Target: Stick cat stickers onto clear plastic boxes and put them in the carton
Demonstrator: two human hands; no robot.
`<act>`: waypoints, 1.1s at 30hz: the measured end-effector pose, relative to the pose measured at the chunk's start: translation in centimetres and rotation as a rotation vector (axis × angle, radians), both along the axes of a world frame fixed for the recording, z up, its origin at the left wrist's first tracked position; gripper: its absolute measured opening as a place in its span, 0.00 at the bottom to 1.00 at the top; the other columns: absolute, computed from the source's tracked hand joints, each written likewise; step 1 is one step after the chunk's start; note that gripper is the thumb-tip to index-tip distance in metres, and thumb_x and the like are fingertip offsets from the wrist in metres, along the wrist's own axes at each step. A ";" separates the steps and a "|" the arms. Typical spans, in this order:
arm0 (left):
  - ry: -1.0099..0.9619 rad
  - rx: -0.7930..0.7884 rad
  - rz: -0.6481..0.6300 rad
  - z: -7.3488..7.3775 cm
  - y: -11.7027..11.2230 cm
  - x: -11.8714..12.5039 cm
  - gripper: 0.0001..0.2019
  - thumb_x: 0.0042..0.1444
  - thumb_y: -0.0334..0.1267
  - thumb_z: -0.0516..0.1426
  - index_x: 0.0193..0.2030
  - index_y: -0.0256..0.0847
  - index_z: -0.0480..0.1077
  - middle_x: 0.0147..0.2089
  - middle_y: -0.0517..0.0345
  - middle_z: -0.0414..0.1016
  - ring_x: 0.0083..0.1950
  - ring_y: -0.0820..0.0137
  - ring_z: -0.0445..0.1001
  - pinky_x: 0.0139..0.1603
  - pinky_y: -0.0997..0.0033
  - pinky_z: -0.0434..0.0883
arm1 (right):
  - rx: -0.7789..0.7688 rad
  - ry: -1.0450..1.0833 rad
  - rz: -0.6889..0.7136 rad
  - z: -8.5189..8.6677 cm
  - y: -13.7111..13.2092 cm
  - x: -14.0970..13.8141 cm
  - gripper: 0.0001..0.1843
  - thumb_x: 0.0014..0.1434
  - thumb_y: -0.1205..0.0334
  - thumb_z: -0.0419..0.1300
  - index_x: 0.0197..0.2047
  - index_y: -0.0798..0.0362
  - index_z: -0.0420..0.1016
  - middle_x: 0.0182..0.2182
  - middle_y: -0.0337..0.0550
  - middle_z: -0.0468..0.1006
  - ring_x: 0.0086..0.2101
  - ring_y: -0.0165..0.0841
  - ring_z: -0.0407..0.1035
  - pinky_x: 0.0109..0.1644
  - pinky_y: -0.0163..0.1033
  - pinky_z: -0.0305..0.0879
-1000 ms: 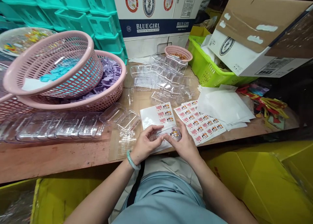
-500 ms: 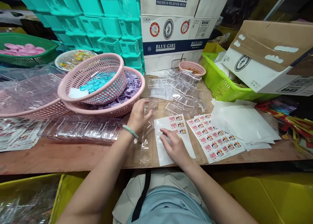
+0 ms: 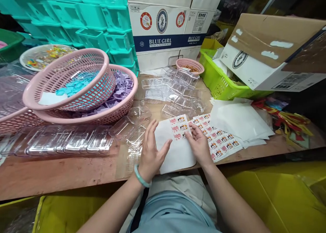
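Note:
A white sticker sheet (image 3: 175, 156) lies in front of me, with a few cat stickers and pink print left near its top right and bare backing elsewhere. My right hand (image 3: 200, 144) pinches its right edge, thumb on top and fingers curled at the side. Along the left edge rests my left hand (image 3: 152, 152), fingers stretched out and thumb apart, with a pale green bangle on the wrist. Clear plastic cases (image 3: 134, 119) lie just beyond my left hand. Partly under the right side of the sheet is a fuller sticker sheet (image 3: 224, 141).
Pink baskets (image 3: 122, 111) with blue and purple pieces stand at the left, behind a row of clear cases (image 3: 63, 141). More clear cases (image 3: 178, 90) are heaped in the middle. White backing sheets (image 3: 236, 121), a lime crate (image 3: 224, 83) and a carton (image 3: 270, 53) occupy the right.
My left hand has come from the clear cases to the sheet's left edge. My right hand has moved from the sheet's face to its right edge and gripped it. The view has shifted right.

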State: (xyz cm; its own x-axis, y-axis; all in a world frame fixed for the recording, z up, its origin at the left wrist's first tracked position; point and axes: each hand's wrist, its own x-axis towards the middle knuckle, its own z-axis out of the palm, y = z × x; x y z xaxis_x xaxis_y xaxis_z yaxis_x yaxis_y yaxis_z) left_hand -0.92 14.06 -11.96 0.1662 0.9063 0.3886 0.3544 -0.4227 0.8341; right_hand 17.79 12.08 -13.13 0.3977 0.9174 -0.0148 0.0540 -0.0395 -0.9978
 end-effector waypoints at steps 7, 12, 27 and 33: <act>-0.767 -1.018 -0.340 0.9 -1.7 0.8 0.36 0.51 0.45 0.63 0.65 0.38 0.58 0.67 0.40 0.60 0.68 0.49 0.58 0.64 0.50 0.63 | 0.053 0.245 -0.079 2.4 -2.1 -0.3 0.23 0.52 0.56 0.66 0.51 0.50 0.69 0.45 0.46 0.78 0.43 0.37 0.75 0.49 0.46 0.72; -0.937 -1.150 -0.366 1.2 -1.9 1.8 0.24 0.49 0.39 0.65 0.53 0.33 0.71 0.51 0.41 0.77 0.53 0.52 0.75 0.54 0.56 0.72 | 0.180 -0.473 -0.168 2.5 -3.3 0.0 0.31 0.55 0.58 0.65 0.61 0.46 0.63 0.55 0.48 0.71 0.56 0.41 0.65 0.61 0.52 0.63; -0.835 -1.057 -0.339 1.2 -2.3 2.3 0.13 0.49 0.38 0.65 0.41 0.36 0.77 0.39 0.54 0.81 0.38 0.68 0.78 0.41 0.72 0.74 | 0.380 -0.755 0.070 0.7 -5.0 -1.8 0.17 0.64 0.68 0.54 0.55 0.48 0.73 0.45 0.44 0.81 0.44 0.36 0.76 0.57 0.49 0.68; -0.872 -1.022 -0.323 1.5 -2.3 3.0 0.17 0.51 0.39 0.64 0.48 0.36 0.74 0.46 0.50 0.80 0.43 0.64 0.78 0.44 0.69 0.75 | 0.365 -0.693 0.024 1.1 -5.2 -1.3 0.19 0.63 0.66 0.56 0.57 0.48 0.71 0.50 0.44 0.79 0.49 0.37 0.74 0.58 0.47 0.69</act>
